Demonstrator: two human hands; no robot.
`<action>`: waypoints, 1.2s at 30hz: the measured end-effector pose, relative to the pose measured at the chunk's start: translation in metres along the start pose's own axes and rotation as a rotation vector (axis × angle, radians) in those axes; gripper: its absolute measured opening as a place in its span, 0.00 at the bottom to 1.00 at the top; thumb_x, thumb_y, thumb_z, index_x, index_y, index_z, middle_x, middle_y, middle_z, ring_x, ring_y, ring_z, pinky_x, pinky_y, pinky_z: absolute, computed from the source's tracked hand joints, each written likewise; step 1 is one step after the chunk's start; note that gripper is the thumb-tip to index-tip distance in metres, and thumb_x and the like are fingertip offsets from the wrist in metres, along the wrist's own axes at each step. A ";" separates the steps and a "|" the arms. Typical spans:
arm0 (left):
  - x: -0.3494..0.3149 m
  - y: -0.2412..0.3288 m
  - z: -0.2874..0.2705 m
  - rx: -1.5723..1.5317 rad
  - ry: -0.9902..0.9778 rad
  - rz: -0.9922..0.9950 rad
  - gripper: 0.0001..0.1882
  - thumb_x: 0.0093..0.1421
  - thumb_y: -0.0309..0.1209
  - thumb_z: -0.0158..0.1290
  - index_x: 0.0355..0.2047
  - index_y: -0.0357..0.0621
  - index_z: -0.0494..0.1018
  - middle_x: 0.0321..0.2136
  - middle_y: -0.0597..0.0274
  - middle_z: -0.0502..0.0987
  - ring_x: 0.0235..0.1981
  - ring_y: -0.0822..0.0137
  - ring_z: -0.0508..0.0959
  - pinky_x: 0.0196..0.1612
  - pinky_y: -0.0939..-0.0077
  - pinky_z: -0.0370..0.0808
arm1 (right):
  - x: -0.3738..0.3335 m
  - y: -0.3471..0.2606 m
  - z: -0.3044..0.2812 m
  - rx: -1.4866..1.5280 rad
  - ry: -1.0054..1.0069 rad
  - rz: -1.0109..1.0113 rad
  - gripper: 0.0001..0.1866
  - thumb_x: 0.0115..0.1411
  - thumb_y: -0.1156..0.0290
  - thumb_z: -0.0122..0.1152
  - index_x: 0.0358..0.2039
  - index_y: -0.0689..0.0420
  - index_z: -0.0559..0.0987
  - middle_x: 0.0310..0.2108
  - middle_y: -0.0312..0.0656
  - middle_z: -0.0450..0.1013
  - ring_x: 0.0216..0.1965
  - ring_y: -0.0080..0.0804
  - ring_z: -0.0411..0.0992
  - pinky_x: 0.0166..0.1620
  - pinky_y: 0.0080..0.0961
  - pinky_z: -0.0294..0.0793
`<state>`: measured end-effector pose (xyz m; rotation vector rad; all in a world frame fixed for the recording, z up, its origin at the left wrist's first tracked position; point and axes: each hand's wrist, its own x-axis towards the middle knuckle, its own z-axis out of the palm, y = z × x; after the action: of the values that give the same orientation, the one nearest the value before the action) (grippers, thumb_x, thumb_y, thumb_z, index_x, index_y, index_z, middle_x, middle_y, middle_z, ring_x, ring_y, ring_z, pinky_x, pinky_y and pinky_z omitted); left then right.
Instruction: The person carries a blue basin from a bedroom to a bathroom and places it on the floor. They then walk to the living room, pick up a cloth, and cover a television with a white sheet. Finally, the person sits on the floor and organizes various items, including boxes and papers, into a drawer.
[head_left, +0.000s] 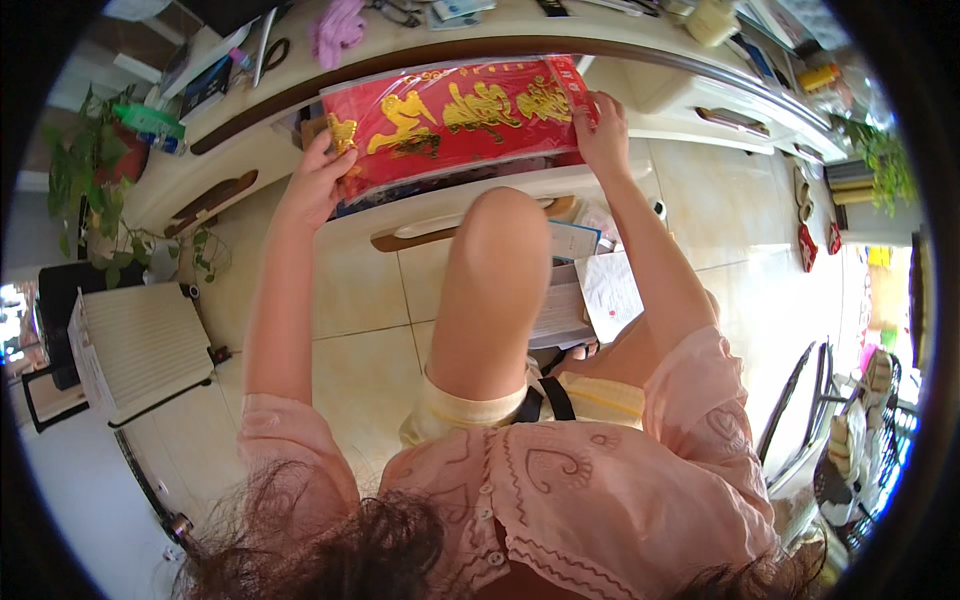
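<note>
A wide red banner (440,120) with raised gold characters, apparently in a clear plastic sleeve, spans the space between my hands. It lies over a pulled-out cream drawer (600,178) and hides most of what is inside. My left hand (318,180) grips the banner's left end, fingers curled over the edge beside a gold ornament. At the opposite end, my right hand (603,130) pinches the right edge, thumb and fingers closed on it. Dark items show in a narrow gap under the banner's lower edge.
Above the drawer runs a cabinet top with a pink cloth (340,32), scissors (270,60) and a pale bottle (712,20). My bent knee (508,215) is close to the drawer front. Papers (612,290) are stacked beside it. A ribbed suitcase (140,345) and trailing plant (75,185) stand left.
</note>
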<state>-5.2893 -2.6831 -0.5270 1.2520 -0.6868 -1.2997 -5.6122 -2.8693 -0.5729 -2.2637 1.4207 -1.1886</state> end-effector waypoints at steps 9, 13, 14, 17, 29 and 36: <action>-0.002 0.025 0.107 0.141 -0.238 0.072 0.19 0.56 0.24 0.46 0.49 0.42 0.60 0.38 0.64 0.71 0.34 0.77 0.72 0.34 0.84 0.71 | -0.034 0.068 -0.111 0.321 0.026 0.575 0.18 0.51 0.63 0.55 0.38 0.63 0.73 0.27 0.46 0.74 0.29 0.36 0.73 0.34 0.27 0.71; 0.003 -0.005 0.168 0.302 -0.323 0.049 0.19 0.56 0.25 0.47 0.49 0.44 0.60 0.36 0.65 0.72 0.31 0.79 0.72 0.30 0.85 0.71 | -0.080 0.117 -0.167 0.106 0.157 0.650 0.16 0.48 0.64 0.57 0.35 0.60 0.75 0.27 0.47 0.75 0.28 0.33 0.74 0.32 0.24 0.72; 0.002 -0.016 0.183 0.316 -0.342 0.051 0.19 0.56 0.26 0.47 0.49 0.44 0.60 0.35 0.65 0.72 0.31 0.79 0.72 0.29 0.85 0.71 | -0.095 0.124 -0.181 0.015 0.172 0.667 0.16 0.47 0.64 0.58 0.35 0.60 0.76 0.26 0.47 0.75 0.28 0.33 0.74 0.32 0.24 0.72; 0.007 -0.064 0.217 0.292 -0.386 -0.031 0.18 0.54 0.24 0.48 0.47 0.42 0.61 0.32 0.63 0.73 0.28 0.75 0.74 0.27 0.83 0.72 | -0.139 0.158 -0.212 -0.057 0.196 0.764 0.17 0.46 0.64 0.57 0.35 0.59 0.76 0.28 0.47 0.75 0.31 0.34 0.74 0.36 0.26 0.72; -0.011 -0.204 0.247 0.398 -0.560 -0.500 0.23 0.51 0.24 0.52 0.47 0.37 0.59 0.34 0.53 0.72 0.30 0.64 0.76 0.25 0.70 0.76 | -0.251 0.207 -0.245 -0.402 0.017 0.934 0.17 0.47 0.64 0.57 0.37 0.56 0.75 0.32 0.45 0.74 0.35 0.38 0.72 0.39 0.28 0.70; -0.025 -0.136 0.217 0.647 -0.618 -0.282 0.23 0.53 0.30 0.51 0.48 0.36 0.62 0.33 0.54 0.73 0.25 0.71 0.74 0.25 0.77 0.73 | -0.236 0.219 -0.205 -0.403 -0.165 0.622 0.19 0.48 0.65 0.56 0.41 0.57 0.71 0.39 0.46 0.71 0.40 0.40 0.70 0.42 0.32 0.69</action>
<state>-5.5385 -2.6966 -0.5905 1.4926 -1.4994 -1.8058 -5.9539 -2.7393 -0.6836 -1.8272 2.2111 -0.5447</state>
